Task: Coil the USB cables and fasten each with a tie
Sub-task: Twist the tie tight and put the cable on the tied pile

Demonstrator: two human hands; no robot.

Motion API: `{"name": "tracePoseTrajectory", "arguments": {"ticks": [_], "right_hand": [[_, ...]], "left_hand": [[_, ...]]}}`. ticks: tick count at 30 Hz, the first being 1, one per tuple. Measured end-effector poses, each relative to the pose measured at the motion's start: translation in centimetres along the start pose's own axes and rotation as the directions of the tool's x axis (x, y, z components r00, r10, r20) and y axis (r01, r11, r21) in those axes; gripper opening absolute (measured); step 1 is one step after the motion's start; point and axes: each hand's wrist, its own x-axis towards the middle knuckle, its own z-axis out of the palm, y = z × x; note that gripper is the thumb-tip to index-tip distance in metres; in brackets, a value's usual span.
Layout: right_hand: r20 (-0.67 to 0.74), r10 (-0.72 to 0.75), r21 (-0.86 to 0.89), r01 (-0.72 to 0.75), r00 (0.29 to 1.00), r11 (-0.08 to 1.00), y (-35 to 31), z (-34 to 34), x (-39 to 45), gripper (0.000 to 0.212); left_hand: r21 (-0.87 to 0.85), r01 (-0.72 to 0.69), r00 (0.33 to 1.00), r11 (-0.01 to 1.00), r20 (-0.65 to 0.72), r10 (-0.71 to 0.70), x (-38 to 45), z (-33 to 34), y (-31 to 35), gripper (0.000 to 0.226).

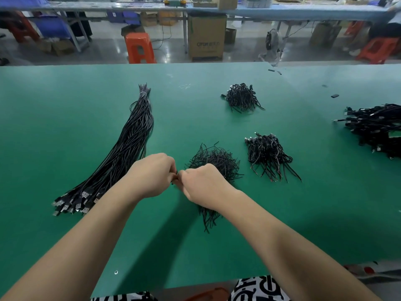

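A long bundle of straight black USB cables (128, 146) lies on the green table (65, 105) at the left, plugs toward me. My left hand (152, 174) and my right hand (204, 185) meet knuckle to knuckle over the table's middle, fingers curled, pinching a small black piece (176, 173) between them; most of it is hidden, so I cannot tell cable from tie. A loose heap of black ties (217, 161) sits just behind my right hand. More black strands (208, 218) lie under my right wrist.
Two piles of coiled, tied cables lie beyond: one (269, 155) at right of the ties, one (242, 97) farther back. A larger cable heap (375, 129) sits at the right edge. Small black bits (334, 96) dot the far right. An orange stool (140, 47) and a cardboard box (206, 38) stand past the table.
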Motion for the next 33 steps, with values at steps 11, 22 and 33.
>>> {"name": "tracePoseTrajectory", "arguments": {"ticks": [11, 22, 33], "right_hand": [[-0.538, 0.373, 0.367, -0.188, 0.756, 0.911, 0.0, 0.5, -0.3, 0.02], [0.32, 0.576, 0.883, -0.457, 0.752, 0.105, -0.2, 1.2, 0.0, 0.014], [0.237, 0.524, 0.879, -0.41, 0.818, 0.243, 0.2, 1.2, -0.3, 0.015]], "left_hand": [[-0.534, 0.187, 0.914, 0.825, -0.212, -0.345, 0.7, 2.3, -2.4, 0.017], [-0.862, 0.19, 0.933, 0.47, 0.011, -0.358, -0.2, 3.2, 1.0, 0.015], [-0.645, 0.07, 0.942, 0.761, -0.209, -0.264, -0.8, 3.4, 0.7, 0.016]]}}
